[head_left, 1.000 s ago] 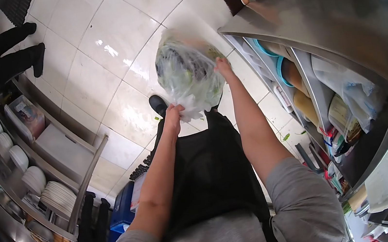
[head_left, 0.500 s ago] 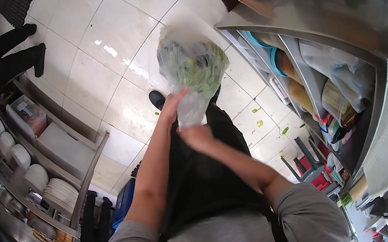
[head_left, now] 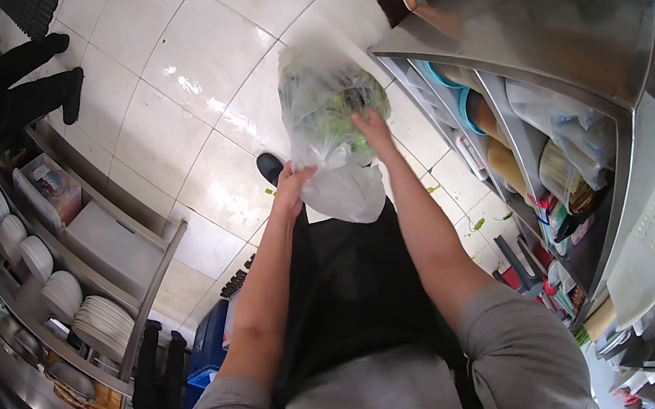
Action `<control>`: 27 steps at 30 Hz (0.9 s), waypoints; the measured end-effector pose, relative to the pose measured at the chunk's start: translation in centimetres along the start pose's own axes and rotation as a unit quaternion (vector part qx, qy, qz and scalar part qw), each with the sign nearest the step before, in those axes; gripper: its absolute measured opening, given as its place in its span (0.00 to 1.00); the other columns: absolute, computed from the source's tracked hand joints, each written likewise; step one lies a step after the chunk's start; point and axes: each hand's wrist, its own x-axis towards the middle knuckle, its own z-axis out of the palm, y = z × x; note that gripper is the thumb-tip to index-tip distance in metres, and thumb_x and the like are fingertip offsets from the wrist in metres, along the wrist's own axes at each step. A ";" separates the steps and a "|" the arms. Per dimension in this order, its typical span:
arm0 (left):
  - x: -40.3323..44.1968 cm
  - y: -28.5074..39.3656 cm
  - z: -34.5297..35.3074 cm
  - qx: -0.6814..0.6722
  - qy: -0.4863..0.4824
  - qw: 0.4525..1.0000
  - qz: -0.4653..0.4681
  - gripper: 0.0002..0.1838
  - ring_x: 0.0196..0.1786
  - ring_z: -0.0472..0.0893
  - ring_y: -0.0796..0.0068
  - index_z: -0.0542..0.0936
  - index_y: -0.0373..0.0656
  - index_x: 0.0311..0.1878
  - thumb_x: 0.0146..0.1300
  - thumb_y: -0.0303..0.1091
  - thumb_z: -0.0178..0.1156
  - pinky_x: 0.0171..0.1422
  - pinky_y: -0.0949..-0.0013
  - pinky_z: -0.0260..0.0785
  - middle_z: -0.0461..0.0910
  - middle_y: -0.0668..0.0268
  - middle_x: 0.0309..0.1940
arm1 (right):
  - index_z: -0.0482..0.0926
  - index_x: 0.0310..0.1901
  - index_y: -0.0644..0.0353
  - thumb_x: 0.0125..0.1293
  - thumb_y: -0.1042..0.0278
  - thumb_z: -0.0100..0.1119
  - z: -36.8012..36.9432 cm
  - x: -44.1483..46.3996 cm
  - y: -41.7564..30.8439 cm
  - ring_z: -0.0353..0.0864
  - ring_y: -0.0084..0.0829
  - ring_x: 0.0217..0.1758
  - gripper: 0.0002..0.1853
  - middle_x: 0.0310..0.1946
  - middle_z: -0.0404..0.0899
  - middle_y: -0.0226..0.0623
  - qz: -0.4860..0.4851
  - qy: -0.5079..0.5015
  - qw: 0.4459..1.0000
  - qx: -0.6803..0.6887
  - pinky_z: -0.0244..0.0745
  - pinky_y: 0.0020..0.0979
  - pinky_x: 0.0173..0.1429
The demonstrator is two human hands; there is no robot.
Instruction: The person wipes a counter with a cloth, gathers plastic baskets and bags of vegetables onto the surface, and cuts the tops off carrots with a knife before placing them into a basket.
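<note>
**Greens bagged and neck bunched, with no knot to be made out**

A cloudy plastic bag (head_left: 308, 91) is held over the tiled floor (head_left: 207, 171), at 12 o'clock from the middle of the view. Whether its underside is borne by the floor cannot be told. Leafy greens (head_left: 344, 107) are seen through the plastic, so the filling can be judged done, at least in good part.

At 7 o'clock on the bag, the bunched neck is pinched between thumb and fingers of the left hand (head_left: 292, 183). At 5 o'clock, the right hand (head_left: 374, 134) is laid against the bag's side with its fingers partly curled; whether any plastic is gripped there cannot be told. Between the hands, the plastic is gathered into folds, and below these, at 6 o'clock, the loose end (head_left: 343, 194) is spread out over the apron (head_left: 346, 285). No tie can be made out, so the closure is judged incomplete.

Some leaf scraps (head_left: 477, 224) are left on the floor between 3 and 4 o'clock. A metal bench (head_left: 542, 11) is seen at 2 o'clock, and stacked plates (head_left: 103, 321) are kept on shelving at 8 o'clock.
</note>
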 end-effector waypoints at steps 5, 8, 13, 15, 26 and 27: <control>0.2 0.6 -1.8 -0.047 0.020 0.997 -0.064 0.26 0.49 0.72 0.70 0.65 0.34 0.53 0.56 0.40 0.58 0.55 0.68 0.61 0.72 0.61 0.47 | 0.71 0.50 0.60 0.54 0.59 0.58 1.0 2.1 -1.5 0.78 0.33 0.33 0.23 0.41 0.76 0.43 0.020 -0.018 0.995 -0.094 0.71 0.29 0.39; 0.3 -0.9 -1.8 -0.054 0.035 0.996 -0.060 0.26 0.50 0.71 0.70 0.64 0.34 0.54 0.56 0.39 0.57 0.55 0.68 0.61 0.72 0.61 0.48 | 0.73 0.47 0.64 0.53 0.65 0.58 4.5 3.6 1.4 0.77 0.29 0.33 0.20 0.38 0.77 0.40 0.027 0.017 0.997 0.077 0.70 0.26 0.39; 1.4 -2.3 -2.7 -0.047 0.031 0.996 -0.066 0.26 0.50 0.71 0.69 0.65 0.35 0.54 0.55 0.38 0.58 0.55 0.68 0.61 0.72 0.61 0.47 | 0.76 0.41 0.65 0.51 0.72 0.55 3.7 3.0 2.1 0.75 0.24 0.37 0.14 0.34 0.78 0.35 0.186 -0.098 0.922 0.325 0.68 0.24 0.40; 1.4 -2.4 -2.8 -0.035 0.044 0.995 -0.083 0.27 0.50 0.71 0.69 0.65 0.36 0.55 0.54 0.38 0.58 0.55 0.67 0.60 0.72 0.61 0.47 | 0.76 0.42 0.66 0.52 0.72 0.52 2.7 3.4 2.2 0.74 0.23 0.37 0.15 0.35 0.77 0.33 0.210 -0.172 0.906 0.325 0.68 0.24 0.40; 1.2 -2.2 -1.4 -0.012 0.030 0.997 -0.065 0.29 0.52 0.69 0.69 0.63 0.38 0.56 0.55 0.44 0.56 0.56 0.67 0.58 0.70 0.63 0.50 | 0.79 0.28 0.63 0.50 0.69 0.48 3.9 9.2 3.9 0.78 0.42 0.33 0.10 0.26 0.77 0.48 -0.273 -0.265 0.868 -0.319 0.71 0.36 0.37; 1.2 -2.0 -0.9 -0.014 0.013 0.998 -0.057 0.30 0.51 0.70 0.69 0.62 0.38 0.57 0.56 0.46 0.55 0.56 0.68 0.58 0.70 0.64 0.51 | 0.79 0.26 0.62 0.49 0.69 0.48 4.8 10.5 6.2 0.78 0.42 0.32 0.10 0.26 0.77 0.45 -0.381 -0.301 0.765 -0.424 0.71 0.37 0.36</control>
